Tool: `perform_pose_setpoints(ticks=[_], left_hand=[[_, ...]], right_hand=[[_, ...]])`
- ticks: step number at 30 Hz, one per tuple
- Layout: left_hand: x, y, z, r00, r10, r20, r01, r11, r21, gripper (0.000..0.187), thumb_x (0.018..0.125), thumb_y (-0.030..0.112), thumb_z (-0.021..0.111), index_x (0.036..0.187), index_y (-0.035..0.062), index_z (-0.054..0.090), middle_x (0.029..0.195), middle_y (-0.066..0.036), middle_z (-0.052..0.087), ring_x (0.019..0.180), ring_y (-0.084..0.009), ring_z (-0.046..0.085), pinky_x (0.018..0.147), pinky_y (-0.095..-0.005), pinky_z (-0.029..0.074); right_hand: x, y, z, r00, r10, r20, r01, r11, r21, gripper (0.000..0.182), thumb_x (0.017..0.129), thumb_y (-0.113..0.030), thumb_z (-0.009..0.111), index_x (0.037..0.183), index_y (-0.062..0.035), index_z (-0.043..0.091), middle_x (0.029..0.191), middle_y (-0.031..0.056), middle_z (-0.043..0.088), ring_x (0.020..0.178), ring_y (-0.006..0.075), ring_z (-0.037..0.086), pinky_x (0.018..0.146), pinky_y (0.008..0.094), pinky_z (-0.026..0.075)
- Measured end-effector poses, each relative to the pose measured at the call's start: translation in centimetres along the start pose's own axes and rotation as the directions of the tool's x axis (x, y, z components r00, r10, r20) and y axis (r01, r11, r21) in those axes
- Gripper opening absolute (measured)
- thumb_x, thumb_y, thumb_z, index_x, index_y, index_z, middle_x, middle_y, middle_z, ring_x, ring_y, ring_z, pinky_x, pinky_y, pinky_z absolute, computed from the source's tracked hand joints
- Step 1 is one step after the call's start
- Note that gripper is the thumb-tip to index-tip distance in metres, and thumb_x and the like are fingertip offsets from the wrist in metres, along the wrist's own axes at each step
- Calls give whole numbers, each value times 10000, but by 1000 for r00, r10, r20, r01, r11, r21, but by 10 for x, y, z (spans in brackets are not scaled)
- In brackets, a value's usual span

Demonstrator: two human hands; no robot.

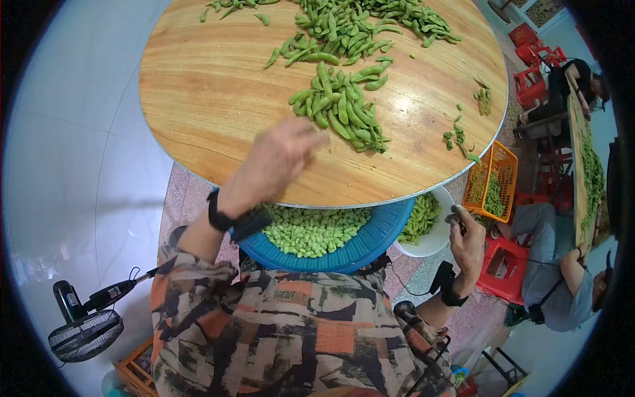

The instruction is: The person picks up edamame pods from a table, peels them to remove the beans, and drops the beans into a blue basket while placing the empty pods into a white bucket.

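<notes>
My left hand is over the near edge of the round wooden table, just beside a small pile of green soybean pods. Motion smears its fingers, so their grip does not show. Off the table's right edge, my right hand is held beside a white bucket of pods. Its fingers are curled together, with something dark at the tips that I cannot make out. Below the table edge, a blue plastic basket holds many shelled pale green beans.
More pods are heaped at the table's far side. An orange crate with pods and a red stool stand at right. Two other people sit at a second table there. A black fan is at lower left.
</notes>
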State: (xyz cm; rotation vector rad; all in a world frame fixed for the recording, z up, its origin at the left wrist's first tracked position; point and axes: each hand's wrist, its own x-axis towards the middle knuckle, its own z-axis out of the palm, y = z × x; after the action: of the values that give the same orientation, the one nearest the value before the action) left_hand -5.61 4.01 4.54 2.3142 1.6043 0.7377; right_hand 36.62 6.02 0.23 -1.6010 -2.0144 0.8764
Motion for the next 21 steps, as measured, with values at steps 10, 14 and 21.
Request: perform_pose_setpoints(ticks=[10,14,21], left_hand=[[47,-24,22,957,-113,-267,144,985,100,177,855,63,650,1022,5,640,985,-144,603,809,-343,624,692,-395,523],[26,-5,27,931,-89,-353,84,996,-31,151,900,100,642,1010,-4,642,884,-103,637,735,-253,641,631,-335,511],[-13,45,47,775,-543,323,494,201,-846,210,983,216,605,908,22,634,682,44,542,575,-17,453,499,-187,362]], right_hand=[[20,-52,32,978,-61,-198,84,990,110,234,882,-6,581,1095,49,658,834,128,708,735,172,673,666,303,513],[28,-103,66,987,-79,-140,133,890,436,224,914,-10,563,1104,21,677,809,45,681,678,82,596,596,228,467],[43,-147,116,927,-87,366,-292,447,846,210,983,-79,540,1150,25,615,662,-30,512,531,33,426,462,207,339]])
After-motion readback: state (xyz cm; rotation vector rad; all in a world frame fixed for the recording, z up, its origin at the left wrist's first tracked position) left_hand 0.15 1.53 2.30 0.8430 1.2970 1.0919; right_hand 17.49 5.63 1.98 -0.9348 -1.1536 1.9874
